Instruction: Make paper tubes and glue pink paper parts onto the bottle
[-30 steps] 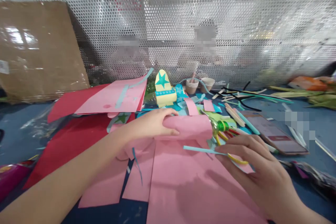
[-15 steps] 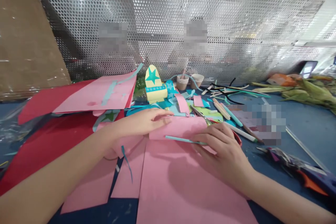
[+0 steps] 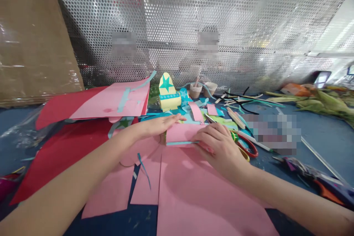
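A rolled piece of pink paper (image 3: 184, 131) lies crosswise in front of me, on a large pink sheet (image 3: 204, 199). Along its near side runs a thin light blue paper strip (image 3: 179, 142). The fingertips of my right hand (image 3: 222, 147) are closed on the strip's right end, pressing it to the roll. My left hand (image 3: 157, 125) rests at the roll's left end with fingers stretched out; its thumb is mostly hidden. Red-handled scissors (image 3: 253, 150) lie beyond my right hand, partly covered by it.
Behind the roll stand a yellow paper piece with a teal star (image 3: 166, 84) and two small cups (image 3: 195, 90). Pink and red sheets (image 3: 110, 101) lie at left, near cardboard (image 3: 35, 44). A glue gun (image 3: 323, 182), markers and corn husks (image 3: 318, 97) are at right.
The blue strip now lies flush along the pink roll, where before its left end angled away. My right hand has shifted left, uncovering more of the scissors' handles. The view has turned slightly.
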